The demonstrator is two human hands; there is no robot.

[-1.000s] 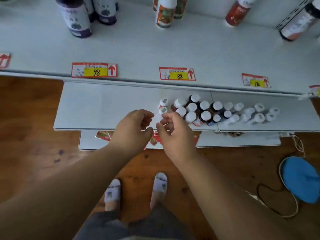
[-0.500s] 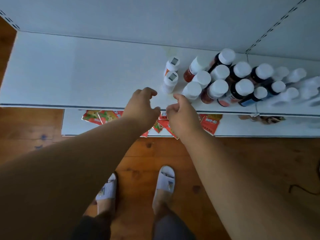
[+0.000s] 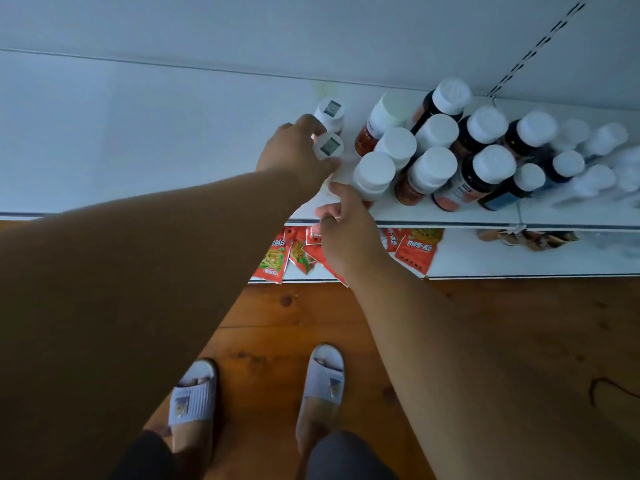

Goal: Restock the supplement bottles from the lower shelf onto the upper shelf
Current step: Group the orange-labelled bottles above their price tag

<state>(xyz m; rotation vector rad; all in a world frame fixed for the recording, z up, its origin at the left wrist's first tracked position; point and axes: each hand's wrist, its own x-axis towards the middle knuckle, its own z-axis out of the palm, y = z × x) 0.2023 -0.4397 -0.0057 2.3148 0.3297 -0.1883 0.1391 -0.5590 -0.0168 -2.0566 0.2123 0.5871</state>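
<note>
Several white-capped supplement bottles (image 3: 433, 168) stand clustered on the right half of the white lower shelf (image 3: 138, 133). At the cluster's left edge stand two small white bottles with a square sticker on each cap, one behind (image 3: 330, 109) and one in front (image 3: 329, 146). My left hand (image 3: 294, 154) curls its fingers and thumb round the front small bottle. My right hand (image 3: 346, 233) hovers at the shelf's front edge with loosely curled fingers and holds nothing. Its forefinger reaches toward a white-capped jar (image 3: 374, 171). The upper shelf is out of view.
Red snack packets (image 3: 414, 249) lie on a lower ledge (image 3: 502, 261) under the shelf. The left half of the shelf is bare. Below are a wooden floor (image 3: 270, 327) and my feet in white slippers (image 3: 194, 393). A slotted upright (image 3: 540, 43) runs up the back wall.
The view dropped closer to the lower shelf and the upper shelf left the frame. Both hands moved forward; my left hand reached the front small bottle and closed round it.
</note>
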